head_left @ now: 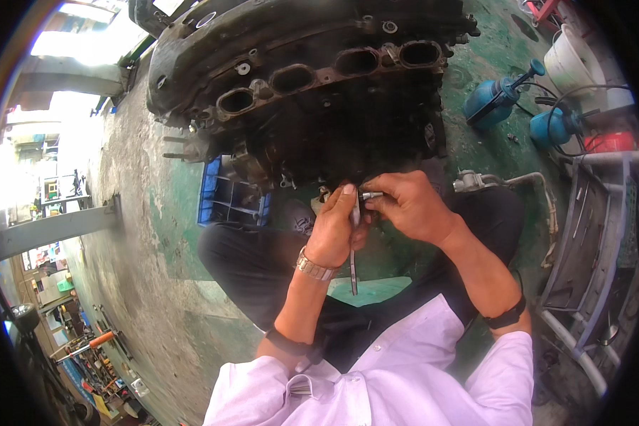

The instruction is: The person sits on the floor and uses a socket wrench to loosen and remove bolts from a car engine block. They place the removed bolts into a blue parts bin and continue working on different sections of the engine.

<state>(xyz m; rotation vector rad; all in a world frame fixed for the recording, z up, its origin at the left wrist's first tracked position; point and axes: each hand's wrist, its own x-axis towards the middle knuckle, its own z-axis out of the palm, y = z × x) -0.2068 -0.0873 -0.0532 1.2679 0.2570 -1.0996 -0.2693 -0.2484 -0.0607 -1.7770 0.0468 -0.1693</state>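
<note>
A dark, greasy engine (pixel 348 117) with a row of oval ports fills the upper middle, right in front of me. Below its lower edge my two hands meet. My left hand (pixel 330 234) is closed around a slim metal ratchet wrench (pixel 354 268), whose handle points down toward my lap. The fingers of my right hand (pixel 415 206) pinch a small shiny metal socket (pixel 371 194) beside the head of the wrench. Whether socket and wrench are joined is hidden by my fingers.
A blue plastic crate (pixel 207 192) with metal parts stands left of my knee. On the right are blue pump sprayers (pixel 491 103), a white bucket (pixel 574 60), a metal part with a bent pipe (pixel 476 180) and a grey metal frame (pixel 582 234). Tools lie far left.
</note>
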